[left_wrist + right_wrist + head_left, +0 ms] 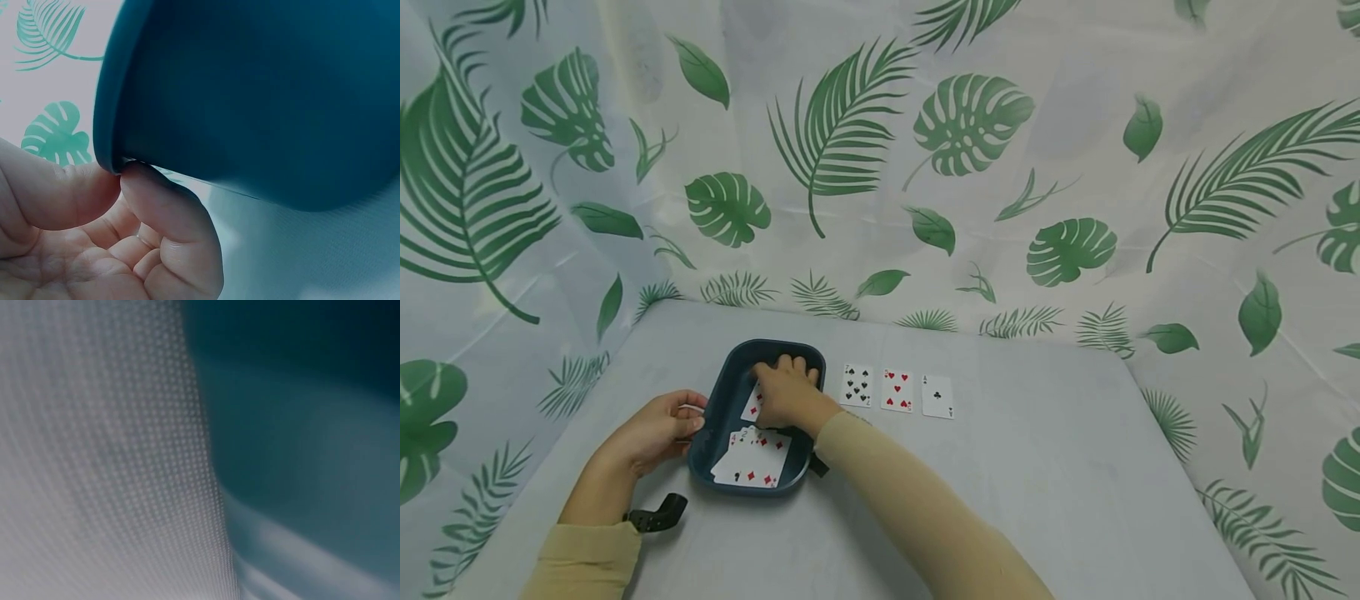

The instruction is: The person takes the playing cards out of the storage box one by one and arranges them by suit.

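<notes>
A dark blue rectangular tray (702, 454) with raised walls holds loose playing cards (751, 460), several with red diamonds showing. My left hand (658, 429) grips the tray's left rim; in the left wrist view, thumb and forefinger (178, 215) pinch its edge. Reaching over the right wall, my right hand (786, 396) is inside the tray, fingers pointing down near the far end. Part of a diamond card (751, 406) shows beside its thumb. Its fingertips are hidden, and I cannot tell whether they hold a card. The right wrist view has only the blurred tray wall (300, 462) and cloth.
Right of the tray, three face-up cards lie in a row: a seven of spades (857, 386), a five of hearts (897, 391) and an ace of clubs (937, 397). White cloth covers the table (1060, 467). A leaf-patterned curtain (865, 250) hangs behind and at both sides.
</notes>
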A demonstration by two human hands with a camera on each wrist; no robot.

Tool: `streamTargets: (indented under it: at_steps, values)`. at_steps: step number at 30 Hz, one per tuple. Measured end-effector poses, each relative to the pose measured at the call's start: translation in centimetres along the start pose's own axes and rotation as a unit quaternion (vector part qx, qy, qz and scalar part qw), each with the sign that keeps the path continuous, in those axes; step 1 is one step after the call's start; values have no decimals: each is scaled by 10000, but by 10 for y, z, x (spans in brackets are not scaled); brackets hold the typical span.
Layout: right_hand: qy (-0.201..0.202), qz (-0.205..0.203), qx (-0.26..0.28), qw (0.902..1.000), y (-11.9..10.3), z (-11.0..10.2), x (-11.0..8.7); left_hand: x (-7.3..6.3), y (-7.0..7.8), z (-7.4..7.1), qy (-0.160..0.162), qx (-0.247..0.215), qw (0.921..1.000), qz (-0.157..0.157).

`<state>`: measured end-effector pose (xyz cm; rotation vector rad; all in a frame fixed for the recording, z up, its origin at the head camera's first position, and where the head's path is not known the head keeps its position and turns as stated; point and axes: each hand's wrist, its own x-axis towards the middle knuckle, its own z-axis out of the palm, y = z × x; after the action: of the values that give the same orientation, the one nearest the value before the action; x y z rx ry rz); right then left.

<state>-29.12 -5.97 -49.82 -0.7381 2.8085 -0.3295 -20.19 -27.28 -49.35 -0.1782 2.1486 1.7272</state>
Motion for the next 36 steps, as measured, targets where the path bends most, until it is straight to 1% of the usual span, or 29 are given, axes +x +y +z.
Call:
streamTargets:
  at_steps: [7,15,24,30,36]
  values:
    - [21,-231,82,9997,-1,-3,-6,2,-2,0,38,8,10000,-74]
    - [138,-491,233,9984,-1,-7,-8,-1,1,1,-105,-51,9999,61]
    - [166,-507,635,9966,-1,-21,-16,-2,2,2,-97,-73,9999,8]
    - [227,-579,931,9937,7,-29,-27,-3,3,1,-7,-22,10000,-42]
    - [324,-801,1265,9882,23,-34,-42,-3,3,2,12,8,10000,-31]
